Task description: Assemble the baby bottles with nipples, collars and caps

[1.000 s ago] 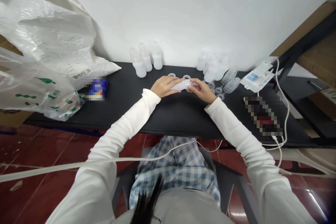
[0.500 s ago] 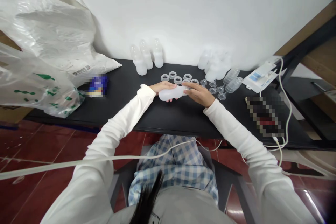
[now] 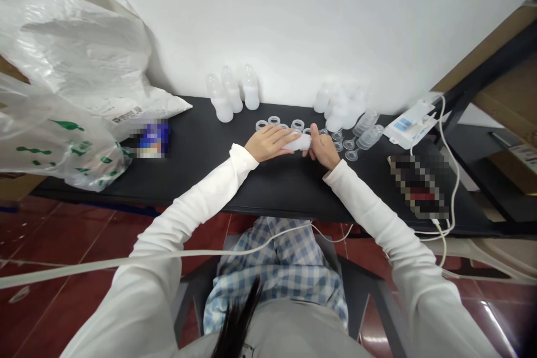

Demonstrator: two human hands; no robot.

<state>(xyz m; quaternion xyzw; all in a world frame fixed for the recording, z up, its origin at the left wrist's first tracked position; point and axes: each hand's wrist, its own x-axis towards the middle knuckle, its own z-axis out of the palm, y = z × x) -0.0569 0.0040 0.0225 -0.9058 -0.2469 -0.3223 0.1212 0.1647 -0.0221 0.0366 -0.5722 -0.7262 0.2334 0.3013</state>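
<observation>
A small translucent white plastic bottle (image 3: 298, 143) lies sideways between both hands over the black table (image 3: 201, 162). My left hand (image 3: 269, 142) wraps over its body, fingers closed round it. My right hand (image 3: 323, 147) grips the bottle's neck end, thumb up, fingers curled. Just behind the hands lie several clear plastic rings (image 3: 273, 121) and small clear teats (image 3: 349, 144).
Three finished bottles (image 3: 232, 93) stand at the wall. A heap of white bottles (image 3: 340, 102) and clear caps (image 3: 369, 135) lies at the back right. Large plastic bags (image 3: 62, 84) fill the left. A white device (image 3: 410, 124) with cables and a phone sit right.
The bottle and both hands moved slightly back and right toward the rings. My left hand now covers more of the bottle; my right hand closed on its neck end.
</observation>
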